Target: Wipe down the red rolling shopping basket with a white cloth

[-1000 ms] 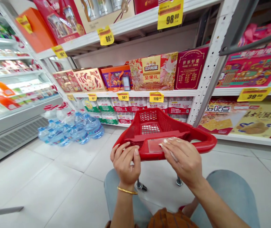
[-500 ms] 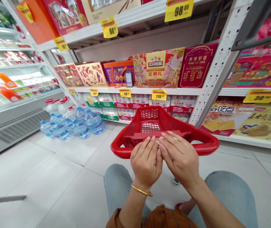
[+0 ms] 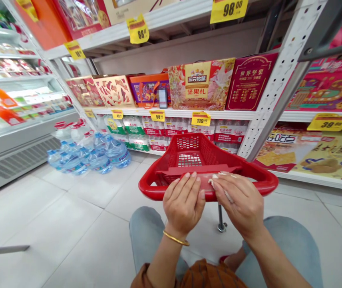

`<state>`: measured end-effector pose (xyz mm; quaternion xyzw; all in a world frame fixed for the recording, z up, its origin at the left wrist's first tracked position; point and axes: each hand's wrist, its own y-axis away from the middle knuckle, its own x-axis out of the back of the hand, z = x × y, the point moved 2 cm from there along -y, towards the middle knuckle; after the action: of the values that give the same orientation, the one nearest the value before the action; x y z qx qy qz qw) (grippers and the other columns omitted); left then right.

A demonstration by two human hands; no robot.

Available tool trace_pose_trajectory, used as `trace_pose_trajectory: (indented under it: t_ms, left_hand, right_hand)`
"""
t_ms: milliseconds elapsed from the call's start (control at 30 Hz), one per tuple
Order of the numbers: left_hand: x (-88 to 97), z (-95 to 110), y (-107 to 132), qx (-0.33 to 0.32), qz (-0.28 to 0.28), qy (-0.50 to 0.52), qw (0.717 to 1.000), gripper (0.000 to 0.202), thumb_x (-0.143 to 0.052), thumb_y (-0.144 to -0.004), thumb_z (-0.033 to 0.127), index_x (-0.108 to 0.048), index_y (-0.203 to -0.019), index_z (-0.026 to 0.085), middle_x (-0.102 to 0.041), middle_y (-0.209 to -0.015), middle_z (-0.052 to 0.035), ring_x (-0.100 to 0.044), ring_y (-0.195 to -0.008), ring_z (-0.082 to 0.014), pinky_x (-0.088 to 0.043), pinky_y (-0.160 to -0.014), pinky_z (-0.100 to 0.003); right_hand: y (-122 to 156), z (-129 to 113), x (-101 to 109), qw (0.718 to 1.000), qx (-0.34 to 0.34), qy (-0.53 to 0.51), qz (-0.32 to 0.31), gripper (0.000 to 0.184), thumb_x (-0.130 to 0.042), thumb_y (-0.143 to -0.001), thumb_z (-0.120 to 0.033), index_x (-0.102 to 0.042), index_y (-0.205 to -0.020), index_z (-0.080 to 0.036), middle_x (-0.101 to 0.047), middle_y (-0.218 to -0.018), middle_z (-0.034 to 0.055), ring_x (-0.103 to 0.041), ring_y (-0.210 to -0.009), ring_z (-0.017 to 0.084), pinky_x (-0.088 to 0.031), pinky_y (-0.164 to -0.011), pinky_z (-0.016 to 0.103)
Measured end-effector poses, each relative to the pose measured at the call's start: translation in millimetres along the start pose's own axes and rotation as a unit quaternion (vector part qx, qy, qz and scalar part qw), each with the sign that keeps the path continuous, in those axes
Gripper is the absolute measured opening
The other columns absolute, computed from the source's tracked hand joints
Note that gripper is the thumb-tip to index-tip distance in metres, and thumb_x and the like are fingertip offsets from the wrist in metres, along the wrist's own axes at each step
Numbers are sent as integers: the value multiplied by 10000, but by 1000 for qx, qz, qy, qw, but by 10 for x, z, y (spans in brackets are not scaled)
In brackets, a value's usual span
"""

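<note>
Since the previous frame, the right hand (image 3: pixel 241 202) has slid toward 3 o'clock along the cart handle (image 3: pixel 212 197), parting from the left hand (image 3: pixel 183 204). Both hands met at the middle half a second ago; part of the pale panel (image 3: pixel 204 182) now shows between them. Left hand position is nearly unchanged.

Right hand: fingers closed over a white wad (image 3: pixel 211 182), tissue or cloth not determinable, pressed against the panel at its 3 o'clock side. Left hand: fingers laid together across the panel at 9 o'clock; whether it grips the handle or merely rests on it cannot be told. One bracelet (image 3: pixel 175 240) sits on the left wrist.

In my judgement, the shift is one rubbing stroke over the panel, with the left hand steadying; the work appears under way, its extent unclear.

Cart (image 3: pixel 156 170) stands upright on the floor (image 3: pixel 90 236), handle toward the person, basket at 12 o'clock. Beyond it, also at 12, is a shelf (image 3: pixel 233 115) bearing gift boxes (image 3: pixel 199 92). Water bottles (image 3: pixel 99 158) stand at 9 o'clock, apart from the cart.
</note>
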<state>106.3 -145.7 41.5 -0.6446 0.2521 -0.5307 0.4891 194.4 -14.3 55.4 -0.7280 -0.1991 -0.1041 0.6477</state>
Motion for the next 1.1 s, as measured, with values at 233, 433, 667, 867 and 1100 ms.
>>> trace_pose_trajectory:
  t_ms: [233, 433, 667, 867, 1100]
  left_hand:
    - [10, 29, -9, 20, 5, 10, 1000, 264, -521, -918, 218, -666, -1132, 168, -728, -1138, -70, -671, -1090, -211, -406, -991, -354]
    - [15, 34, -4, 22, -4, 7, 1000, 271, -509, -923, 212, -663, -1143, 172, -727, -1139, -73, -671, -1088, -211, -408, -984, -356]
    - [15, -31, 8, -2, 16, -1, 1000, 254, -522, -905, 192, -674, -1106, 162, -740, -1102, -74, -688, -1050, -208, -404, -964, -347]
    - [10, -35, -6, -13, 23, -6, 1000, 275, -536, -899, 201, -661, -1142, 183, -744, -1093, -61, -696, -1033, -197, -399, -974, -340]
    - [3, -26, -6, -8, 24, 0, 1000, 295, -537, -897, 203, -659, -1165, 191, -741, -1104, -60, -690, -1050, -200, -401, -988, -340]
  right_hand:
    - [49, 102, 110, 997, -40, 52, 36, 101, -651, -859, -142, -687, -949, -175, -737, -884, 57, -676, -846, 191, -517, -831, 345]
    - [3, -161, -24, 998, -40, 38, 34, 141, -625, -886, -171, -688, -1012, -181, -730, -1032, 97, -668, -946, 215, -515, -868, 374]
    - [-11, -219, -111, 1000, 5, 10, 6, 129, -639, -873, -186, -690, -992, -187, -752, -960, 55, -672, -906, 198, -522, -881, 379]
    - [23, -99, -33, 999, 1, 31, 44, 130, -648, -855, -161, -690, -962, -223, -751, -900, 31, -678, -865, 182, -533, -845, 346]
    - [174, 75, 42, 996, -11, 57, 67, 186, -670, -842, -156, -681, -1010, -234, -745, -924, 32, -678, -872, 187, -528, -864, 352]
